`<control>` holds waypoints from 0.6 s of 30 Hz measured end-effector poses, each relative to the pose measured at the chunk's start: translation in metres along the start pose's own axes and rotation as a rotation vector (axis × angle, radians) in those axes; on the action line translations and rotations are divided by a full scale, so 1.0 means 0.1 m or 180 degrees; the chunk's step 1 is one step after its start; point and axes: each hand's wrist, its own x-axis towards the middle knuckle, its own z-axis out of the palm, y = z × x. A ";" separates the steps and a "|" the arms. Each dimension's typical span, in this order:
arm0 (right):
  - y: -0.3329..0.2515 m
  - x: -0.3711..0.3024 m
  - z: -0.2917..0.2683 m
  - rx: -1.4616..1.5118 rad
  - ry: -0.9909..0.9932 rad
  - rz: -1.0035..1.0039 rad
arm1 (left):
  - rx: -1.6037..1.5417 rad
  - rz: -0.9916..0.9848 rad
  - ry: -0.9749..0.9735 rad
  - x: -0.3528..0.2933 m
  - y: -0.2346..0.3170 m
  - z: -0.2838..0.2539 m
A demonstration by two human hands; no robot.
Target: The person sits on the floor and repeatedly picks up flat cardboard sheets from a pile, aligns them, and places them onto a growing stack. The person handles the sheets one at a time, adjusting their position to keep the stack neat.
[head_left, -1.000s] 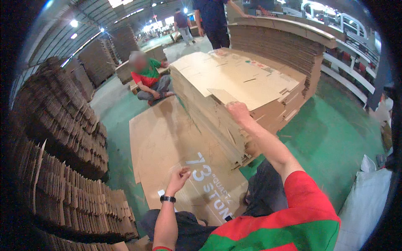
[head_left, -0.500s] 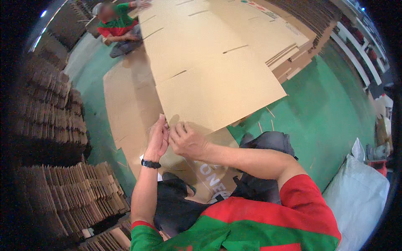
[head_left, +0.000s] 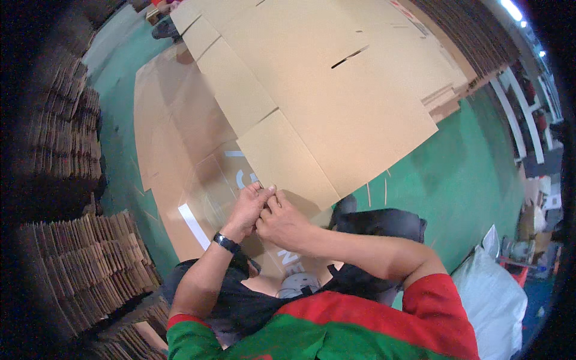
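Note:
A large tan cardboard sheet [head_left: 360, 114] with cut slots lies in front of me on a stack of similar sheets. A crease sets off a row of flaps along its left side, the nearest flap [head_left: 288, 162] being close to me. My left hand [head_left: 245, 210] is at this flap's near left edge, thumb and forefinger pinched together. Right beside it, the fingers of my right hand [head_left: 284, 225] are curled in and closed, touching the left hand. Whatever lies between the fingertips is hidden. Below the hands is printed brown cardboard [head_left: 198, 174] with white marks.
Stacks of cardboard [head_left: 84, 264] line the left side. Thin strips [head_left: 377, 192] lie on the green floor [head_left: 468, 180]. A pale sack [head_left: 489, 300] stands at the lower right. At the far left, part of another person [head_left: 165, 6] shows at the sheet's far end.
My view has shifted, and both hands appear further right, still together at the sheet's edge. The crease beside the flaps now shows clearly. The other person is now mostly out of view.

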 end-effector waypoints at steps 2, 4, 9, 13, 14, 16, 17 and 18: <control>-0.02 -0.02 0.04 0.0056 -0.0302 -0.0048 | -0.0026 0.0031 0.0047 0.04 -0.08 -0.05; -0.02 0.00 0.07 -0.0054 -0.0122 -0.0048 | -0.0039 0.0066 0.0189 0.07 -0.13 -0.14; 0.01 0.07 0.13 -0.0224 -0.0177 -0.0251 | -0.0302 0.0196 0.0376 0.18 -0.20 -0.46; -0.07 0.09 0.17 0.0082 -0.0303 -0.0350 | -0.0807 0.0183 0.0517 0.23 -0.50 -0.88; -0.08 0.10 0.18 0.0253 -0.0260 -0.0387 | -0.0922 0.0253 0.0525 0.26 -0.64 -1.04; -0.11 0.11 0.19 0.0256 -0.0546 -0.0395 | -0.0525 0.0047 0.0919 0.29 -1.01 -1.43; -0.11 0.11 0.19 0.0269 -0.0734 -0.0372 | -0.0334 -0.0038 0.1073 0.32 -1.22 -1.64; -0.11 0.12 0.20 0.0249 -0.0757 -0.0405 | -0.0017 -0.0204 0.1225 0.31 -1.44 -1.91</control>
